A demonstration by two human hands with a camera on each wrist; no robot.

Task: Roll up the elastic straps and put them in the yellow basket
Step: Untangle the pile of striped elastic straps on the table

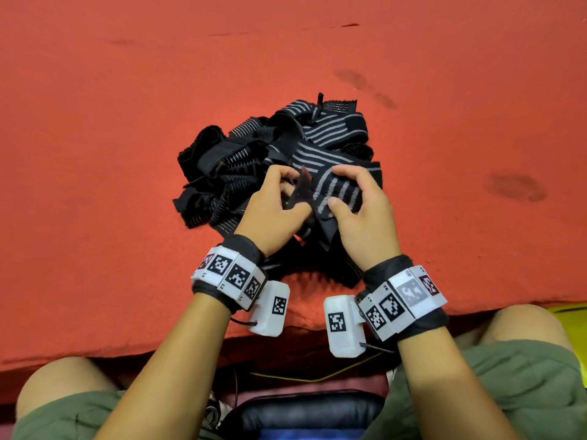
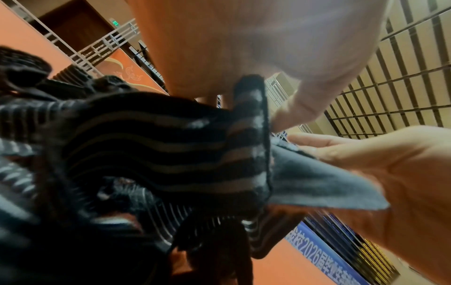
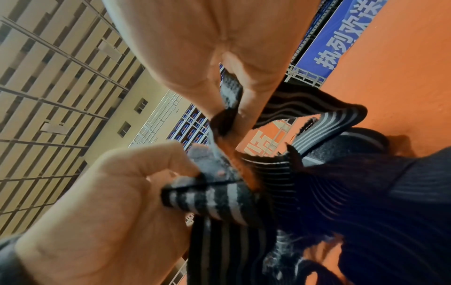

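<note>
Left hand and right hand are both pinching 1 strap end beside the strap pile on the tabletop; rolling is barely starting, the basket barely showing.

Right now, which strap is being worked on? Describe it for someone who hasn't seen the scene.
On the red felt table lies a heap of black elastic straps. At its near edge, the left hand and right hand pinch one strap end, showing broad grey stripes.
</note>
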